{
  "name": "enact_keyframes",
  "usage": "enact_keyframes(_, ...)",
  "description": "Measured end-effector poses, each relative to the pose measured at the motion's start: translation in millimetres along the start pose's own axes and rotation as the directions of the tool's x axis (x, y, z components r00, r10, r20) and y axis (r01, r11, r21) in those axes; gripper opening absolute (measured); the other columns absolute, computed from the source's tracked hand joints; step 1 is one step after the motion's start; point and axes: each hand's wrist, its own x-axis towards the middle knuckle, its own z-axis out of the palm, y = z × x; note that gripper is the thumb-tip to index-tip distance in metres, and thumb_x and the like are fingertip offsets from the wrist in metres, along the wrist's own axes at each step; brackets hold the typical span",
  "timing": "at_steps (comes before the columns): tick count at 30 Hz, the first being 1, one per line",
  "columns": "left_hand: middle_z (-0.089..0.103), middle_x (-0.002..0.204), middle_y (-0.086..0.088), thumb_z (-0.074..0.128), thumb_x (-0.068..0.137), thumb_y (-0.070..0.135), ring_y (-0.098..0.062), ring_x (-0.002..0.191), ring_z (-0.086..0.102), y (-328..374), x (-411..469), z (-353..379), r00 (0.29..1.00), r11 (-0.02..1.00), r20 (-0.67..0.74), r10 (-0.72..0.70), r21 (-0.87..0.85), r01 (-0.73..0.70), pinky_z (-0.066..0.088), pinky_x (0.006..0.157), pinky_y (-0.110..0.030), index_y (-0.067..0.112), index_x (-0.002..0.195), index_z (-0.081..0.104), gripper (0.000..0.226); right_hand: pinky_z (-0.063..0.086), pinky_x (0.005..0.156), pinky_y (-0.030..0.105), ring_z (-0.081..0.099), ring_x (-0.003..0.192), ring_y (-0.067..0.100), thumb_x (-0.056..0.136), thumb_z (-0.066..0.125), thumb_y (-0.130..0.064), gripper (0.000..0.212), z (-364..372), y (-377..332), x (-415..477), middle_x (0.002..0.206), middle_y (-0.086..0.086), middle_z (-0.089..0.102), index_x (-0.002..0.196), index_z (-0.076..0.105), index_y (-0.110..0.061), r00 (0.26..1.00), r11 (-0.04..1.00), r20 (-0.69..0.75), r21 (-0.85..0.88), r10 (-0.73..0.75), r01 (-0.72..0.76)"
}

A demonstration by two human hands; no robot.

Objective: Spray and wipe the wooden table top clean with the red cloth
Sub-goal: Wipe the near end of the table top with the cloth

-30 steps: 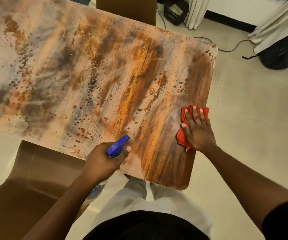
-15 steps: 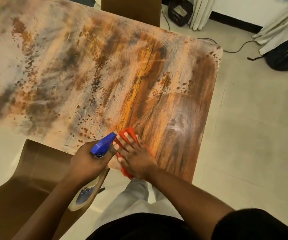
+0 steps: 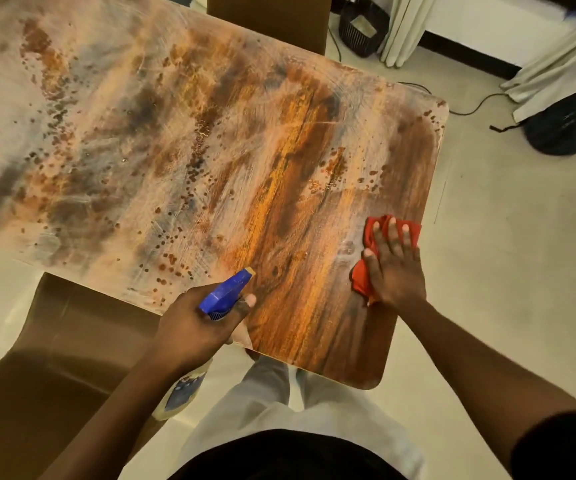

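Four fingers of the right hand (image 3: 395,271) lie spread flat on one red cloth (image 3: 374,251), pressing it to the table (image 3: 182,140) near its right edge. The left hand (image 3: 193,327) is curled tight around one spray bottle (image 3: 226,294), its blue head pointing across the near edge and its body hanging below the wrist. Many dark droplets speckle the left and middle of the top. Two brown chairs (image 3: 54,358) stand at the table, one near, one far.
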Motion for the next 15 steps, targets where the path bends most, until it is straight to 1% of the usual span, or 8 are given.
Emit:
enact_keyframes(2,0.077,0.067,0.017,0.064,0.074,0.079,0.0,0.057,0.073,4,-3,-1,1.0,0.999,0.0,0.009,-0.035,-0.009,0.047,0.066,-0.026,0.036,0.084,0.074,0.045,-0.009,0.134,0.055,-0.023,0.165,0.03,0.114,0.016,-0.06,0.072,-10,-21,33,0.18,0.002,-0.021,0.174,-0.009,-0.03,0.989,0.988,-0.019,0.054,0.149,-0.147)
enact_keyframes(3,0.075,0.065,0.018,0.065,0.074,0.077,0.0,0.056,0.072,5,-3,-3,1.0,0.999,-0.02,0.012,-0.042,-0.013,0.046,0.065,-0.025,0.036,0.083,0.073,0.043,-0.012,0.132,0.055,-0.024,0.164,0.032,0.114,0.017,-0.059,0.072,-11,-37,47,0.179,0.003,-0.023,0.173,-0.01,-0.028,0.984,0.983,-0.02,0.068,0.175,-0.173)
enact_keyframes(5,0.076,0.064,0.013,0.067,0.075,0.075,-0.001,0.054,0.072,5,-4,-8,0.999,0.999,-0.048,0.015,-0.044,-0.017,0.047,0.065,-0.027,0.035,0.083,0.072,0.041,-0.015,0.129,0.055,-0.029,0.161,0.034,0.114,0.017,-0.058,0.073,-9,-75,64,0.177,0.004,-0.028,0.172,-0.014,-0.028,0.992,0.988,-0.005,0.088,0.126,-0.125)
enact_keyframes(7,0.077,0.064,0.002,0.067,0.075,0.075,-0.001,0.056,0.073,6,-4,-13,0.998,1.0,-0.07,0.001,-0.031,-0.004,0.05,0.067,-0.029,0.032,0.09,0.076,0.047,-0.015,0.13,0.055,-0.034,0.159,0.034,0.112,0.011,-0.062,0.073,-1,-115,64,0.176,0.003,-0.03,0.17,-0.019,-0.031,1.0,0.997,0.017,0.077,-0.006,0.004)
enact_keyframes(9,0.076,0.065,-0.002,0.067,0.076,0.075,-0.001,0.058,0.075,7,-3,-15,0.997,1.0,-0.073,-0.006,-0.011,0.006,0.056,0.072,-0.034,0.026,0.1,0.08,0.056,-0.014,0.131,0.056,-0.037,0.158,0.031,0.111,0.008,-0.064,0.073,16,-147,46,0.175,0.0,-0.031,0.169,-0.022,-0.033,0.984,0.983,0.047,0.061,-0.174,0.171)
enact_keyframes(11,0.078,0.068,-0.003,0.069,0.081,0.074,-0.009,0.061,0.078,9,-3,-15,0.998,1.0,-0.06,-0.013,-0.006,0.012,0.063,0.083,-0.042,0.024,0.101,0.081,0.056,-0.013,0.131,0.059,-0.037,0.16,0.025,0.112,0.012,-0.063,0.071,36,-174,12,0.178,-0.003,-0.025,0.171,-0.016,-0.034,0.937,0.938,0.062,0.067,-0.344,0.34)
enact_keyframes(13,0.078,0.069,-0.003,0.074,0.087,0.07,-0.021,0.069,0.079,11,-2,-13,0.999,1.0,-0.047,-0.014,-0.013,0.013,0.064,0.088,-0.048,0.025,0.094,0.079,0.046,-0.003,0.132,0.062,-0.027,0.164,0.021,0.115,0.019,-0.059,0.068,59,-187,-29,0.181,-0.004,-0.011,0.174,-0.001,-0.032,0.868,0.87,0.058,0.036,-0.493,0.492)
enact_keyframes(15,0.077,0.065,0.003,0.073,0.082,0.069,-0.012,0.062,0.077,16,0,-10,0.999,0.999,-0.038,-0.021,-0.038,0.02,0.062,0.081,-0.044,0.033,0.087,0.075,0.036,0.004,0.133,0.06,-0.016,0.167,0.022,0.116,0.024,-0.055,0.065,77,-179,-66,0.182,-0.003,-0.002,0.173,0.006,-0.031,0.8,0.801,0.066,-0.012,-0.597,0.599)
